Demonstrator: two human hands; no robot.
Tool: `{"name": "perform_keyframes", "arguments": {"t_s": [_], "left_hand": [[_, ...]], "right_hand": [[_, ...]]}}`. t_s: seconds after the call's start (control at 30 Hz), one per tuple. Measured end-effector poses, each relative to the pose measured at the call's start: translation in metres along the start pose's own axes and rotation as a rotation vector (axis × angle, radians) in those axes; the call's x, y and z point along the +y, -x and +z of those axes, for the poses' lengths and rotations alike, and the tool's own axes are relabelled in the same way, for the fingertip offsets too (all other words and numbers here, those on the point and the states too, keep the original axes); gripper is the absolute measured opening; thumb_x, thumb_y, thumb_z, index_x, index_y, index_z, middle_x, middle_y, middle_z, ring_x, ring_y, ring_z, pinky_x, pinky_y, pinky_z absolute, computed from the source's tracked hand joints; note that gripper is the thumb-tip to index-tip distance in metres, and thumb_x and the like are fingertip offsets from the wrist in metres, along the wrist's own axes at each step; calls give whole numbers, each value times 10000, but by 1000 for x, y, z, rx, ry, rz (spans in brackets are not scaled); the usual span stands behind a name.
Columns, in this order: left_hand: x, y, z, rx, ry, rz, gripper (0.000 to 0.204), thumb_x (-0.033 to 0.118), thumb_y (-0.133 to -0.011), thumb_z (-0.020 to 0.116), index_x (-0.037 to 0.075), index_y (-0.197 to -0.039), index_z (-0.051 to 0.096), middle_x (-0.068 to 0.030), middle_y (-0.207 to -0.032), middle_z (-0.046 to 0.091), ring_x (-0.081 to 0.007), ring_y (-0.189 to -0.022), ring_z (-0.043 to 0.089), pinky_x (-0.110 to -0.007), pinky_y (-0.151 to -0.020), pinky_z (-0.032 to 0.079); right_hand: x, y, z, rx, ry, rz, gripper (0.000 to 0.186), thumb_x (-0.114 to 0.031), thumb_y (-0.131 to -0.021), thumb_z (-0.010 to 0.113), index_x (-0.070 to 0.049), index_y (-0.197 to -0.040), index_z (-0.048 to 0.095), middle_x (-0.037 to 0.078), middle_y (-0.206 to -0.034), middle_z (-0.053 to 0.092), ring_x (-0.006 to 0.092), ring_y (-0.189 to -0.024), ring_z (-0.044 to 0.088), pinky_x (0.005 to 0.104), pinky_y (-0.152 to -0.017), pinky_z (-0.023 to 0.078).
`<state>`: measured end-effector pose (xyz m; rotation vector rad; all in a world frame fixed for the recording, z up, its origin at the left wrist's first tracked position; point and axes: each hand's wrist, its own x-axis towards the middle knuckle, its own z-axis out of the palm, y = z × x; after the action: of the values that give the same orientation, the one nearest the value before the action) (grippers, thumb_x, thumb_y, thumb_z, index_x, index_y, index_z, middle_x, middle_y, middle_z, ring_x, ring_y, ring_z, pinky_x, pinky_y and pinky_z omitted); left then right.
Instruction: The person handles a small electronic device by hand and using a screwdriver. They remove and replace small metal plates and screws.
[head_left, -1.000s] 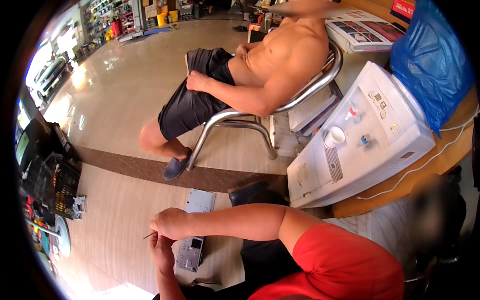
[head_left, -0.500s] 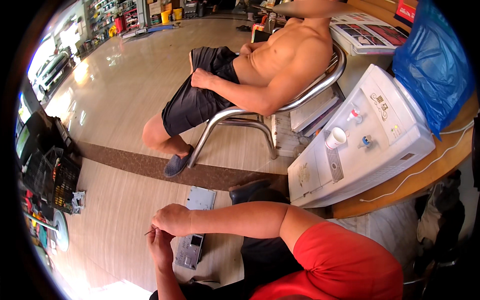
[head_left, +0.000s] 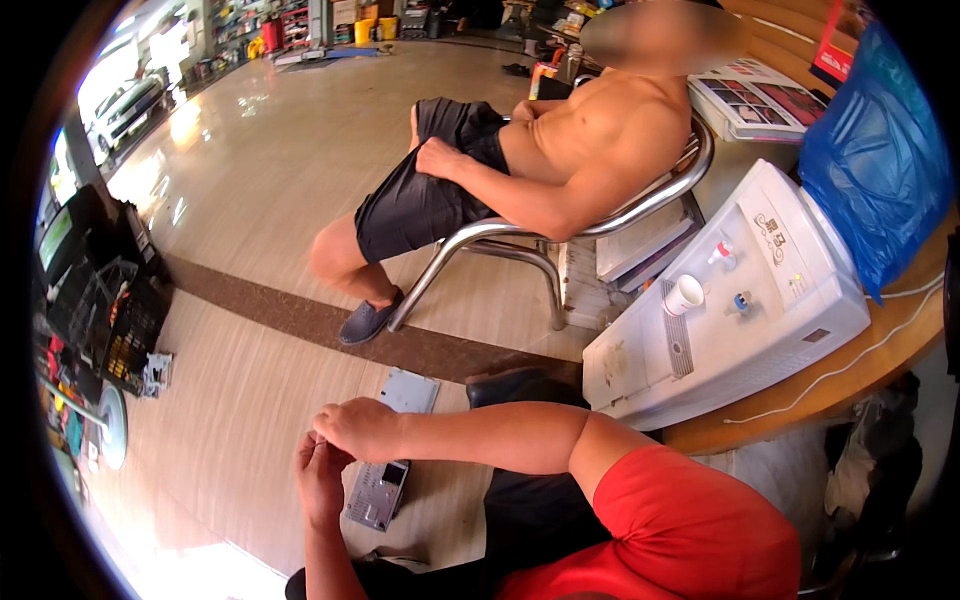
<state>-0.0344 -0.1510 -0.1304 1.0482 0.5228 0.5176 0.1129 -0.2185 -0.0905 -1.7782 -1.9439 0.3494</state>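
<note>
My left hand (head_left: 320, 478) and my right hand (head_left: 362, 428) meet over the floor, fingertips pinched together. Whatever lies between the fingers is tiny and mostly hidden; only a hint of a thin dark piece shows. Below them on the tiles rests a metal electronic unit (head_left: 372, 510), grey with small slots and a dark square part, partly covered by my right hand and forearm. A flat grey metal plate (head_left: 408, 388) lies just beyond my right forearm.
A person (head_left: 610, 140) sits in a metal-framed chair (head_left: 470, 232) ahead. To the right a white water dispenser (head_left: 735, 300) lies tilted in view, bearing a paper cup (head_left: 684, 295), beside a blue plastic bag (head_left: 880, 160). Black crates (head_left: 130, 330) and a fan (head_left: 113, 428) stand left.
The view has shifted slightly. My hands stay pinched together; the thin dark piece that stuck out left of my fingertips is now barely visible.
</note>
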Motion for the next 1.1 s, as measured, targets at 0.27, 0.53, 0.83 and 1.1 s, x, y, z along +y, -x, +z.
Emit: {"name": "perform_keyframes", "arguments": {"t_s": [0.27,0.53,0.83,1.1], "left_hand": [[-30,-13,-17,11,-43,-8,242,242,-1020,471,32,-966,578,-46,-900,622,-131,-801,586,-291,-761,496],[3,7,-35,23,-190,3,272,253,-1035,430,33,-1003,587,-52,-914,634,-143,-843,633,-286,-758,520],[4,-4,-33,75,-159,95,267,308,-1005,503,56,-1009,591,-43,-881,621,-126,-797,602,-270,-709,511],[15,34,-24,201,-130,34,223,250,-1003,490,43,-1032,564,-63,-876,620,-152,-771,632,-276,-682,510]], "right_hand": [[4,8,4,13,-17,119,128,-185,-921,525,-70,-897,574,156,-872,620,359,-838,622,447,-685,501],[-11,-11,19,97,-180,55,141,-146,-907,579,-5,-899,571,189,-836,637,356,-780,628,430,-670,484],[7,-3,14,207,-235,83,84,-82,-917,569,-5,-906,600,62,-751,593,137,-713,559,317,-661,480],[10,-21,-45,495,-410,150,135,-131,-902,603,-4,-860,579,116,-750,625,215,-679,607,369,-640,489]]}}
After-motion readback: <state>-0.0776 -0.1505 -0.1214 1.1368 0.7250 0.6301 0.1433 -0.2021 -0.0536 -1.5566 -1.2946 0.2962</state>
